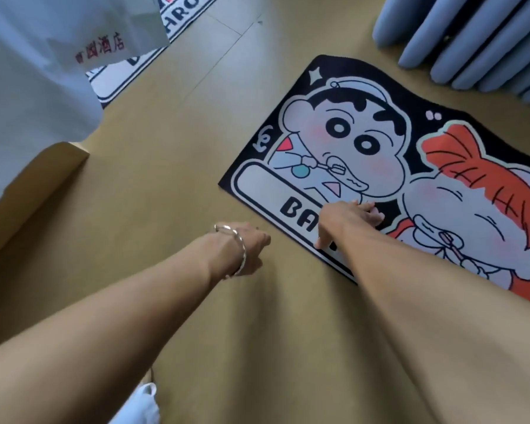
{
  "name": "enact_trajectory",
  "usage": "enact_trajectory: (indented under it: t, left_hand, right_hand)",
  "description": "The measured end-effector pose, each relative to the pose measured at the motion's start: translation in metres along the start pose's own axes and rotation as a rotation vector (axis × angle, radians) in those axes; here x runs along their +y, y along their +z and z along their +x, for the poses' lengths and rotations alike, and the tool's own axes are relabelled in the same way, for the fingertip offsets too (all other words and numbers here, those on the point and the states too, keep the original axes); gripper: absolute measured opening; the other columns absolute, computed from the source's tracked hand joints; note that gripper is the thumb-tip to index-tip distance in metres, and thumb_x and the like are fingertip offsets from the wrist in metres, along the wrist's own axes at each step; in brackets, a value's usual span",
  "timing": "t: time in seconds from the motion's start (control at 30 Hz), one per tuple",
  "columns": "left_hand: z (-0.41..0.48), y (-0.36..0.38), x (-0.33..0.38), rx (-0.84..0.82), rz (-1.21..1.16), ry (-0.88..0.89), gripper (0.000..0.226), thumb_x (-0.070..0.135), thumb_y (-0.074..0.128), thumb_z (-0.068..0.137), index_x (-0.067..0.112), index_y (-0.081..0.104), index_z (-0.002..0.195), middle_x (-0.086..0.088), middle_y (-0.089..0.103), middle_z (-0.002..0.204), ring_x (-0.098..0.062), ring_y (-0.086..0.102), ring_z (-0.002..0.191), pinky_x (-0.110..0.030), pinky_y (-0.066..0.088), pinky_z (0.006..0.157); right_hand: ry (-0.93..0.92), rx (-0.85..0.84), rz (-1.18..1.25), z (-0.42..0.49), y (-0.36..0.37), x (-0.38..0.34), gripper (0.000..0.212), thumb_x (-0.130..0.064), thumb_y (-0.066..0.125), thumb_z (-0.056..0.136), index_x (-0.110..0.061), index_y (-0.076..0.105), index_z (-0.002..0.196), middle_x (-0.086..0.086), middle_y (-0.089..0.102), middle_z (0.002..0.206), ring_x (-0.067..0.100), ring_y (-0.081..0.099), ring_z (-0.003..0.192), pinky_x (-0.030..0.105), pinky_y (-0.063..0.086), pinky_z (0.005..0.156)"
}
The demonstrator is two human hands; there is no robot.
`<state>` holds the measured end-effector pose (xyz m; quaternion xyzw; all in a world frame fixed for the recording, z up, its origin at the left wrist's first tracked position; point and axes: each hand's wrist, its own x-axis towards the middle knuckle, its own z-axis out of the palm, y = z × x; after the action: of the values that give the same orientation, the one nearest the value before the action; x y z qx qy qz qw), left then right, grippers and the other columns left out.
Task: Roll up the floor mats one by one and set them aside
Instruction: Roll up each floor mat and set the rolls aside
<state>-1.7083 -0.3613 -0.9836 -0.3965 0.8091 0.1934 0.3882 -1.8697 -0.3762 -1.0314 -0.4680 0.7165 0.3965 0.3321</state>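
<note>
Black-bordered pile with two printed cartoon figures: the cartoon mat (334, 123) lies flat on the tan floor (166, 179), right of centre, and it is not yet rolled. My right hand (346, 218) rests on its near-left part, with the fingers stretched flat over the lettering and the thumb pointing down at the near edge. It presses rather than grips. My left hand (251, 243), with a bracelet (239, 249) at the wrist, hangs over bare floor just beside that edge. I see only its back, so I cannot tell whether the fingers are curled or straight.

I judge the mat to be light, thin and floppy, with a short nap on top and probably a grippy backing that will drag on the floor. It hugs the floor closely, so a thumb has to work under the near border first. I would take that short edge with both hands set apart, fold it over and roll it tightly away from me, or it will skew and cone.

A second mat (178, 29) lies far left, partly under a white cloth (43, 56). Grey-blue rolled mats (471, 41) lie far right.
</note>
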Motion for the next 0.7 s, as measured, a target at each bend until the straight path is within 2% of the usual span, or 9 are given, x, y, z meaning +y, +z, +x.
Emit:
enact_trajectory:
  t: [0.13,0.23,0.37,0.4,0.47,0.57,0.63,0.7]
  left_hand:
    - [0.021,-0.025,-0.015,0.165,0.159,0.043,0.036,0.035,0.054,0.091,0.02,0.048,0.124,0.0,0.054,0.114,-0.02,0.054,0.103,-0.03,0.042,0.071]
    - [0.037,-0.034,-0.003,0.19,0.29,0.142,0.042,0.037,0.055,0.091,0.018,0.043,0.126,-0.003,0.051,0.119,-0.022,0.051,0.107,-0.032,0.038,0.078]
    - [0.063,-0.034,0.029,0.186,0.418,0.299,0.059,0.045,0.059,0.086,0.02,0.035,0.133,-0.003,0.044,0.131,-0.023,0.046,0.12,-0.035,0.04,0.09]
    - [0.07,-0.032,0.037,0.187,0.458,0.328,0.063,0.048,0.06,0.084,0.02,0.034,0.133,-0.003,0.043,0.131,-0.023,0.045,0.121,-0.036,0.04,0.092]
    - [0.083,-0.03,0.051,0.206,0.529,0.387,0.069,0.055,0.061,0.081,0.02,0.031,0.134,-0.003,0.043,0.132,-0.023,0.044,0.122,-0.036,0.04,0.094]
    - [0.09,-0.035,0.058,0.232,0.6,0.468,0.074,0.061,0.055,0.081,0.02,0.029,0.136,-0.002,0.045,0.13,-0.022,0.046,0.121,-0.034,0.04,0.092]
    - [0.088,-0.034,0.054,0.269,0.635,0.512,0.066,0.058,0.048,0.086,0.02,0.029,0.136,-0.002,0.044,0.13,-0.021,0.046,0.12,-0.033,0.041,0.09]
    - [0.085,-0.027,0.053,0.31,0.666,0.573,0.05,0.051,0.038,0.093,0.02,0.033,0.132,-0.002,0.045,0.127,-0.021,0.048,0.117,-0.033,0.042,0.086]
  right_hand:
    - [-0.02,0.01,0.025,-0.002,0.004,0.003,0.083,-0.033,0.067,0.088,-0.004,0.018,0.149,0.026,-0.001,0.156,0.056,0.002,0.138,0.064,0.022,0.107]
    - [-0.048,0.053,0.074,-0.002,0.008,0.008,0.078,-0.036,0.069,0.086,-0.008,0.029,0.147,0.026,0.004,0.156,0.055,0.003,0.138,0.065,0.02,0.108]
    - [-0.092,0.125,0.215,-0.007,0.023,0.024,0.086,-0.038,0.059,0.09,-0.001,0.009,0.15,0.032,0.003,0.153,0.05,0.002,0.14,0.056,0.017,0.112]
    - [-0.125,0.156,0.297,-0.009,0.027,0.034,0.08,-0.037,0.056,0.091,-0.003,0.013,0.149,0.031,0.008,0.152,0.047,0.007,0.14,0.051,0.021,0.112]
    - [-0.188,0.236,0.499,-0.02,0.035,0.062,0.062,-0.034,0.056,0.089,-0.01,0.037,0.143,0.019,0.028,0.149,0.037,0.029,0.135,0.04,0.033,0.106]
    - [-0.135,0.303,0.756,-0.046,0.056,0.104,0.039,-0.023,0.05,0.09,-0.018,0.056,0.128,0.008,0.05,0.137,0.028,0.049,0.12,0.033,0.042,0.095]
    - [-0.099,0.293,0.761,-0.063,0.075,0.119,0.025,-0.022,0.048,0.09,-0.018,0.064,0.109,0.004,0.059,0.122,0.023,0.054,0.106,0.029,0.043,0.084]
    - [-0.079,0.19,0.711,-0.074,0.094,0.127,0.029,-0.028,0.048,0.092,-0.014,0.062,0.113,0.004,0.061,0.118,0.022,0.056,0.101,0.03,0.046,0.081]
